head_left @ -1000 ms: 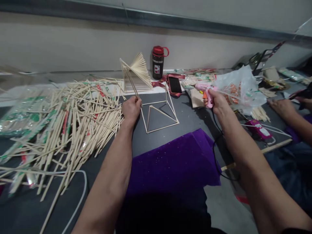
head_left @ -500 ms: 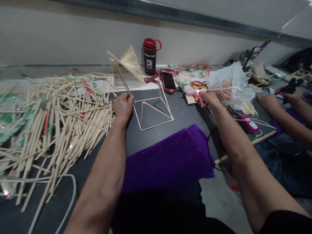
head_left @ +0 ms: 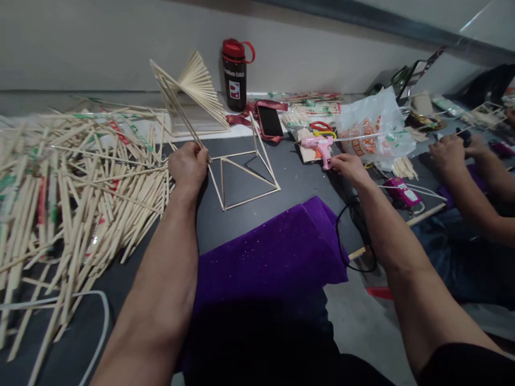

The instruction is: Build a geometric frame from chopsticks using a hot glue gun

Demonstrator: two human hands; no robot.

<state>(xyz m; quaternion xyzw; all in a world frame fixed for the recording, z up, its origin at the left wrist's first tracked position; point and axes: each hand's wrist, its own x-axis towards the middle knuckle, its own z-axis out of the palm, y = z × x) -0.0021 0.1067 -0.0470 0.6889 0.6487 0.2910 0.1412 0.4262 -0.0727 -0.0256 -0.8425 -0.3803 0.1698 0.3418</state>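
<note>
My left hand is closed, pinching the left corner of a wooden stick frame on the grey table. Thin sticks slant up and back from near its fingertips. At the right, a pink hot glue gun sits on a small cardboard piece, a clear glue stick jutting from its rear. My right hand has its fingers closed at the lower end of the gun's handle. Behind my left hand stands a finished-looking model of fanned sticks.
Loose chopsticks and wrappers cover the left side. At the back are a red-lidded bottle, a phone and a plastic bag. Purple cloth drapes the front edge. A co-worker's hands are at far right.
My right hand has shifted from around the glue gun's upper handle to its lower end. My left hand still pinches the frame. The co-worker's hands have moved closer together.
</note>
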